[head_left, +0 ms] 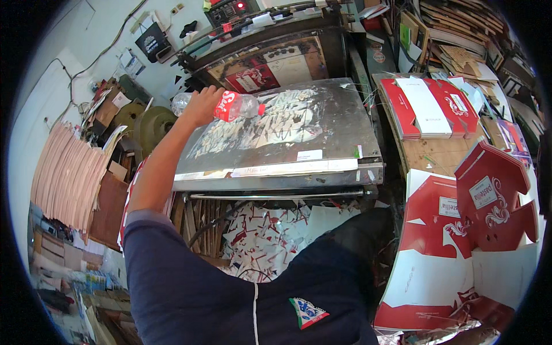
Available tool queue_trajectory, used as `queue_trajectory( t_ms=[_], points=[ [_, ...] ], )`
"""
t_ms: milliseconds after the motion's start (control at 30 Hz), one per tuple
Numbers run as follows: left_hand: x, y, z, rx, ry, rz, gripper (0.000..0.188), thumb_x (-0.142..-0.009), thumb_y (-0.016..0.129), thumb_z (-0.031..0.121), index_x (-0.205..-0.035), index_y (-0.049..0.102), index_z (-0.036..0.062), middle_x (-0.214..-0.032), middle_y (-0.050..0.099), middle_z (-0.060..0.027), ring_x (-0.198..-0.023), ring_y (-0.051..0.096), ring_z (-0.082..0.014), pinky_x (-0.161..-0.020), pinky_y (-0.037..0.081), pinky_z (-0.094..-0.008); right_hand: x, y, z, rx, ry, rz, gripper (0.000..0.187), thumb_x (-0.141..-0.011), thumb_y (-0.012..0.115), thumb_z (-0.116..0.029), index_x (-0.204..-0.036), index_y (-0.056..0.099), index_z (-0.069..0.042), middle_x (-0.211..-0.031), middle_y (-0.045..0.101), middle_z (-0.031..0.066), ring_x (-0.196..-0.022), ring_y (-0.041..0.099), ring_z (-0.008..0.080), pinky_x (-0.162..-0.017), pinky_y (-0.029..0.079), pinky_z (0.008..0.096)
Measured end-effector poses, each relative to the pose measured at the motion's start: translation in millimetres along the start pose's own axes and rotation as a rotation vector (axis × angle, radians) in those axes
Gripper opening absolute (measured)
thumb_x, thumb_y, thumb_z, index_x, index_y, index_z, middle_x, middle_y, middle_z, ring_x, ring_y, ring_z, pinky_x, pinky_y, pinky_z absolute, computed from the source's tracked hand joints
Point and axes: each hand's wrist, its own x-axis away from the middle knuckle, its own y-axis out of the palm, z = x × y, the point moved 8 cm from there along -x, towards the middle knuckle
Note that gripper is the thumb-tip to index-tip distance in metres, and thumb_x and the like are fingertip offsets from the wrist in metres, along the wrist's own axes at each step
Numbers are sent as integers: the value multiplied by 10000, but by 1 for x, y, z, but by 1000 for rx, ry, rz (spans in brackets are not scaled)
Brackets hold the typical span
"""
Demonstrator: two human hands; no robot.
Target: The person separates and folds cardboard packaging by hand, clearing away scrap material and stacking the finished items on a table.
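My left hand (pixel 202 107) is wrapped round the middle of a clear plastic bottle (pixel 244 107) with a red label and a red cap. The bottle lies nearly level in the grip, its capped end to the right. Below it is the flat metal bed (pixel 345 129) of a press, its surface smeared with whitish patches (pixel 287 123). Whether the bottle holds any liquid is too hard to make out. My right hand is out of view.
Behind the bed stands the press's upright plate (pixel 247 77) with a red printed sheet. Red and white cut boxes (pixel 428 224) and a stack of cartons (pixel 402 109) lie on the right-hand table. Paper scraps (pixel 264 236) litter the floor; tall board stacks (pixel 66 167) stand left.
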Motion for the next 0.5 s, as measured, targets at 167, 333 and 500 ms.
queue_trajectory(
  t_ms=[167, 333, 500],
  points=[
    [11, 0, 13, -145, 33, -26, 643, -742, 704, 50, -1340, 486, 139, -1185, 550, -106, -1122, 564, -300, -871, 459, -519, -8, 2, 6, -15, -5, -22, 646, -940, 635, -438, -1302, 497, 78, -1244, 575, 204, -1079, 542, 307, -949, 442, 423],
    [0, -6, 34, -156, 58, -13, 671, -706, 730, 40, -1327, 500, 151, -1193, 561, -91, -1120, 567, -290, -873, 459, -498, -12, 2, 14, -20, -2, -23, 650, -940, 636, -438, -1311, 489, 75, -1256, 568, 200, -1089, 537, 304, -956, 439, 421],
    [15, 2, -3, -137, 17, -35, 694, -672, 769, 44, -1300, 497, 161, -1209, 561, -84, -1112, 572, -298, -871, 463, -506, -15, 2, 20, -25, -2, -26, 655, -941, 637, -438, -1320, 480, 73, -1268, 560, 196, -1099, 532, 300, -962, 436, 419]
  ],
)
